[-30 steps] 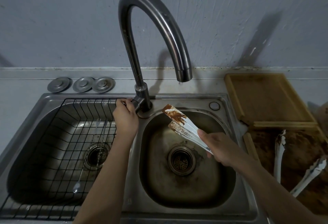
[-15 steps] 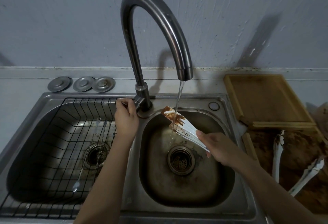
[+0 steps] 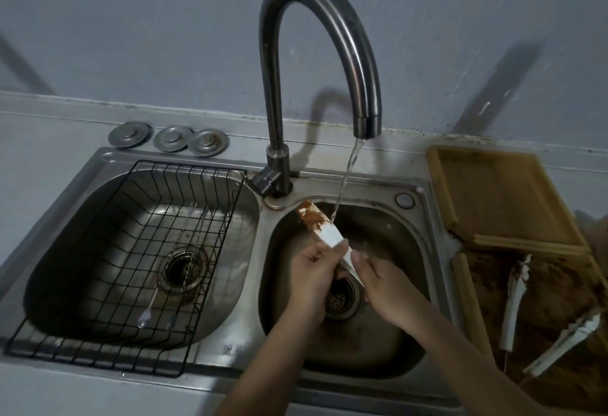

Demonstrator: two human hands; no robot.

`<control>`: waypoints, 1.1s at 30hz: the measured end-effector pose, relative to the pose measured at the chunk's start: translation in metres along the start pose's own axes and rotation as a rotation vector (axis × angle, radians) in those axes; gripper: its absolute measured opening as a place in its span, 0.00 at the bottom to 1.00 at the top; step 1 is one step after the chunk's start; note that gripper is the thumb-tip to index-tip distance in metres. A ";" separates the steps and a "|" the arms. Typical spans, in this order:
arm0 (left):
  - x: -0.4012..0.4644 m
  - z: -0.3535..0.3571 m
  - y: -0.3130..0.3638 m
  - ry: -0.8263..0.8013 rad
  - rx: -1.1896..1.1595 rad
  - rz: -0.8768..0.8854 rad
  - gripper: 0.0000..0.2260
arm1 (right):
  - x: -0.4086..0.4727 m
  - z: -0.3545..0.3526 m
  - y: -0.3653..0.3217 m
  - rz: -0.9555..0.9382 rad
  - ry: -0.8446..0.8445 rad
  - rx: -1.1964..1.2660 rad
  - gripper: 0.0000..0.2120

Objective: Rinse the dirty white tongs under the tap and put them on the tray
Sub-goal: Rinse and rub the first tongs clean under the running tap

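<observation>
Sink (image 3: 424, 205): left hand (image 3: 312, 270) (off tap (image 3: 316, 53)) joins tongs (image 3: 324, 228).

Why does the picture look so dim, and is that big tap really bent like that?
Head view: lighting is dim and greyish, so the sink looks murky. The tap throws a soft shadow on the wall, and a second dark streak falls at the right. The wide-angle lens bows the counter edges. The hands and tongs look fairly sharp.
</observation>
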State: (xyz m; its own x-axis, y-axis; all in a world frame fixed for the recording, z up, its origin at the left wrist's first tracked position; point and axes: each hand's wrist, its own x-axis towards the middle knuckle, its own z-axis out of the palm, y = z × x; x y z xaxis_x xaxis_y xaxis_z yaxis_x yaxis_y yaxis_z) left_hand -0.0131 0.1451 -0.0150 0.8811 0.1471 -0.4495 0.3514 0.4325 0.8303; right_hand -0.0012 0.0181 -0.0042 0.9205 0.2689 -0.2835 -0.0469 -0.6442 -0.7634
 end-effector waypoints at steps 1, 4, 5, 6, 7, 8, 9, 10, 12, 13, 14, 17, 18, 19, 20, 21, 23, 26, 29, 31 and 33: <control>0.002 0.000 0.003 -0.009 -0.027 -0.042 0.06 | -0.002 -0.001 0.002 0.015 -0.007 -0.011 0.22; 0.007 0.004 0.007 -0.025 -0.072 -0.160 0.13 | -0.005 -0.005 0.007 0.061 -0.004 -0.045 0.24; 0.008 0.006 0.010 -0.027 -0.087 -0.206 0.15 | -0.005 -0.006 0.009 0.068 0.004 -0.064 0.24; 0.010 0.008 0.011 -0.034 -0.084 -0.249 0.17 | -0.005 -0.006 0.011 0.073 0.015 -0.081 0.24; 0.011 0.009 0.013 -0.053 -0.059 -0.281 0.18 | -0.006 -0.006 0.013 0.077 0.029 -0.090 0.25; 0.012 0.010 0.014 -0.080 -0.010 -0.298 0.17 | -0.006 -0.007 0.015 0.082 0.038 -0.090 0.25; 0.013 0.012 0.015 -0.113 0.046 -0.305 0.15 | -0.007 -0.009 0.017 0.091 0.039 -0.079 0.27; 0.014 0.012 0.016 -0.141 0.089 -0.305 0.14 | -0.007 -0.010 0.019 0.097 0.034 -0.067 0.30; 0.017 0.010 0.018 -0.175 0.094 -0.328 0.16 | -0.008 -0.013 0.022 0.102 0.035 -0.067 0.32; 0.018 0.009 0.019 -0.180 0.050 -0.359 0.19 | -0.008 -0.014 0.023 0.097 0.042 -0.075 0.32; 0.020 0.007 0.020 -0.178 0.003 -0.394 0.24 | -0.007 -0.015 0.022 0.092 0.048 -0.080 0.32; 0.024 0.006 0.020 -0.203 -0.003 -0.429 0.29 | -0.006 -0.014 0.023 0.092 0.046 -0.069 0.33; 0.024 0.006 0.019 -0.224 0.036 -0.420 0.26 | -0.006 -0.014 0.023 0.098 0.043 -0.059 0.33; 0.024 0.005 0.020 -0.246 0.068 -0.413 0.23 | -0.006 -0.015 0.024 0.101 0.041 -0.045 0.32; 0.024 0.005 0.020 -0.265 0.077 -0.409 0.21 | -0.006 -0.016 0.024 0.099 0.038 -0.034 0.32; 0.024 0.004 0.021 -0.280 0.059 -0.414 0.21 | -0.006 -0.017 0.025 0.091 0.034 -0.029 0.33; 0.023 0.002 0.021 -0.285 -0.014 -0.445 0.28 | -0.006 -0.020 0.025 0.081 0.014 -0.044 0.33; 0.023 0.002 0.019 -0.279 -0.081 -0.486 0.37 | -0.006 -0.021 0.026 0.071 -0.011 -0.049 0.32; 0.023 0.003 0.021 -0.291 -0.068 -0.498 0.37 | -0.007 -0.020 0.027 0.066 -0.014 -0.035 0.30; 0.023 0.003 0.021 -0.288 -0.023 -0.495 0.33 | -0.009 -0.020 0.029 0.058 -0.020 -0.047 0.26; 0.021 0.003 0.022 -0.293 0.000 -0.514 0.32 | -0.012 -0.022 0.033 0.018 -0.026 -0.082 0.25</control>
State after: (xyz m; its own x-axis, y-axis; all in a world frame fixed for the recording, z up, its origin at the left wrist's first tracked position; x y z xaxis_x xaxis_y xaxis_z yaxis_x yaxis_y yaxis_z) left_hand 0.0140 0.1548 -0.0056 0.6486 -0.3335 -0.6841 0.7563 0.3833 0.5302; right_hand -0.0053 -0.0216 -0.0133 0.9094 0.2742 -0.3126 -0.0307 -0.7054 -0.7081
